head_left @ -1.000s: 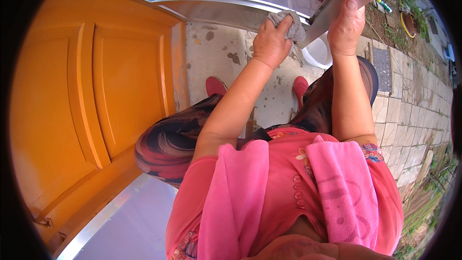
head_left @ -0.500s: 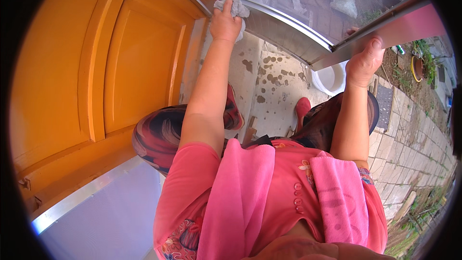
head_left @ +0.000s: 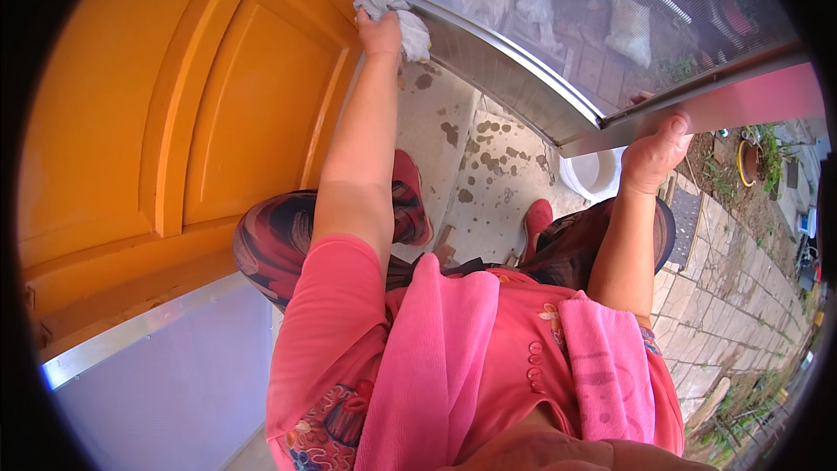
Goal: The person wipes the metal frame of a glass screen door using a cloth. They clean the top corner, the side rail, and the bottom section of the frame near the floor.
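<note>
A grey cleaning cloth (head_left: 410, 33) is bunched in my left hand (head_left: 380, 35), at the left end of the bottom rail of a metal-framed screen door (head_left: 523, 78). The fingers close round the cloth, and part of it hangs over the rail's lower edge. At the door's other side, my right hand (head_left: 656, 153) grips the door frame (head_left: 689, 92). Its thumb lies on the near face, and fingertips show through the mesh on the far side.
An orange panelled door (head_left: 166, 96) stands close on the left. Under the screen door's corner is a white bucket (head_left: 593, 176) on the water-spotted concrete floor (head_left: 449, 192). Paving (head_left: 706, 296) and a plant pot (head_left: 747, 161) lie to the right. A pink towel (head_left: 436, 340) hangs round my neck.
My left hand and the cloth have shifted left along the bottom rail to its corner by the orange door. My right hand keeps its hold on the frame. The whole view has shifted slightly.
</note>
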A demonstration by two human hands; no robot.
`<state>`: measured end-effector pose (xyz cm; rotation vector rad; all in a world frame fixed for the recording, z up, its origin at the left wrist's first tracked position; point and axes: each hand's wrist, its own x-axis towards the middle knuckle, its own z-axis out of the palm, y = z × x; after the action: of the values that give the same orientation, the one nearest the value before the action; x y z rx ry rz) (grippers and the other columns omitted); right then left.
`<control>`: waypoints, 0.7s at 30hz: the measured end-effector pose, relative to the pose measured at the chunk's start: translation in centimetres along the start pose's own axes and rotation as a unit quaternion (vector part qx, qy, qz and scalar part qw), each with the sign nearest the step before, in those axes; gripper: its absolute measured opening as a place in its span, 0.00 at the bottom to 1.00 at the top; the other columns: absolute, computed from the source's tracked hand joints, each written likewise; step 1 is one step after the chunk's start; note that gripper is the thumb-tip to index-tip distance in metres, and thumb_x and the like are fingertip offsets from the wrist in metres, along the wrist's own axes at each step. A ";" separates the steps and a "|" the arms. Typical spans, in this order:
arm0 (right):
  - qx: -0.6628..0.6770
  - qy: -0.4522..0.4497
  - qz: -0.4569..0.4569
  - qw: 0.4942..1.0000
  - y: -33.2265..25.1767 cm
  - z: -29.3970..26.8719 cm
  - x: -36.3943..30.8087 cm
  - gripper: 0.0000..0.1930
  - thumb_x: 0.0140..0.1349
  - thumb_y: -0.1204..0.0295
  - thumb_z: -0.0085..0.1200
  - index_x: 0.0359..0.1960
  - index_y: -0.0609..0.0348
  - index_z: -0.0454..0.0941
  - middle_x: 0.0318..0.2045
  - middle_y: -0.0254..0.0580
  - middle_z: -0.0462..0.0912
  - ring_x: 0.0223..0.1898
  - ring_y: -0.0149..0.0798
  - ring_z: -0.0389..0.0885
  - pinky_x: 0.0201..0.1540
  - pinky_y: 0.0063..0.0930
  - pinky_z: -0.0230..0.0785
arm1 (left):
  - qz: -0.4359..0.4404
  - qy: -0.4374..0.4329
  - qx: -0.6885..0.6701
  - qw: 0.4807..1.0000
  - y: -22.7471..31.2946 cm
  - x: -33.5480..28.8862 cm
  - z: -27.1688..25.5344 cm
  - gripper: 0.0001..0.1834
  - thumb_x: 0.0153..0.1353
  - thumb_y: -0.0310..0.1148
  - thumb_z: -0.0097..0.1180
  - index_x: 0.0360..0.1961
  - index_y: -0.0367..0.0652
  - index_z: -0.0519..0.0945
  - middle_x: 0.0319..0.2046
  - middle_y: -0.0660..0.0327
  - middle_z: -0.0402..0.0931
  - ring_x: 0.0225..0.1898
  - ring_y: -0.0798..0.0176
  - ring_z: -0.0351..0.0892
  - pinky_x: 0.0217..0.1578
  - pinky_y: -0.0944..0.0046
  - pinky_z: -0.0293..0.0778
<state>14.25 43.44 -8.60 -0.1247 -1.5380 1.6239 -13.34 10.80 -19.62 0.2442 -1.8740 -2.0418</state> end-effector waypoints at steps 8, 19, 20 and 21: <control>-0.055 0.027 0.015 0.998 0.5 -0.2 -0.2 0.39 0.66 0.34 0.42 0.52 0.65 0.70 0.38 0.52 0.80 0.40 0.45 0.81 0.46 0.38 0.74 | -0.103 0.003 -0.005 0.995 1.6 0.9 2.0 0.24 0.63 0.27 0.47 0.62 0.38 0.68 0.54 0.51 0.75 0.51 0.53 0.78 0.50 0.58 0.76; -0.085 0.024 0.000 0.996 0.6 -0.1 0.0 0.41 0.65 0.31 0.39 0.55 0.62 0.70 0.38 0.53 0.80 0.39 0.46 0.80 0.48 0.40 0.73 | -0.064 -0.144 0.155 0.975 -8.5 -18.5 7.0 0.24 0.58 0.26 0.47 0.57 0.32 0.70 0.53 0.45 0.77 0.56 0.50 0.76 0.58 0.57 0.69; -0.076 0.027 0.000 0.997 0.6 0.1 0.1 0.41 0.65 0.32 0.39 0.52 0.64 0.71 0.37 0.52 0.80 0.38 0.45 0.80 0.46 0.38 0.73 | -0.082 -0.142 0.152 0.975 -8.8 -18.1 7.0 0.24 0.58 0.26 0.48 0.57 0.32 0.70 0.53 0.45 0.76 0.56 0.51 0.76 0.58 0.58 0.69; -0.069 0.031 -0.001 0.997 0.6 0.3 0.2 0.41 0.66 0.32 0.39 0.49 0.66 0.72 0.36 0.52 0.80 0.37 0.44 0.79 0.45 0.37 0.72 | -0.101 -0.139 0.149 0.974 -9.1 -17.6 7.1 0.24 0.58 0.26 0.48 0.57 0.32 0.70 0.54 0.45 0.76 0.56 0.51 0.76 0.58 0.58 0.70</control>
<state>13.62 43.44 -8.94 -0.2471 -1.6002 1.4989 -1.00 24.48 -29.79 0.2431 -2.4225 -1.9968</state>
